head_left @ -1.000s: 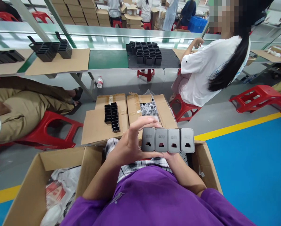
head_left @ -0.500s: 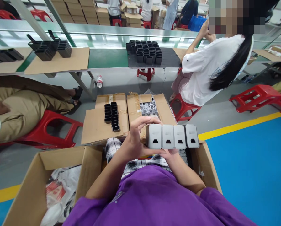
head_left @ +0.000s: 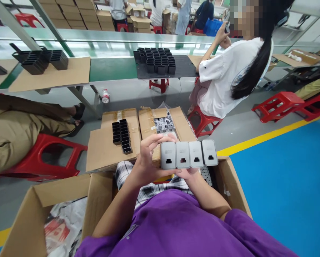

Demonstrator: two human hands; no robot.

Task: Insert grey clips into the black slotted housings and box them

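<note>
A row of several grey rectangular housings [head_left: 182,151], each with a black-looking port-shaped cutout, is held up in front of my lap. The unit at the right end stands slightly higher than the others. My left hand [head_left: 146,157] grips the row's left end, thumb below and fingers over the top. From underneath, my right hand [head_left: 188,173] supports the row; most of its fingers are hidden behind the housings. Just beyond, black open-topped cases [head_left: 121,135] stand in two columns on a cardboard box [head_left: 99,146].
An open carton [head_left: 165,123] holds grey parts and clear plastic. Another carton [head_left: 31,221] at my left contains plastic bags. At my right is a box [head_left: 233,182] with grey parts. A co-worker [head_left: 229,71] sits at the bench, where black cases [head_left: 160,59] stand on a dark mat.
The view has shifted slightly, so most things appear further left. Both hands keep the same hold on the row of housings. The co-worker's hands stay raised.
</note>
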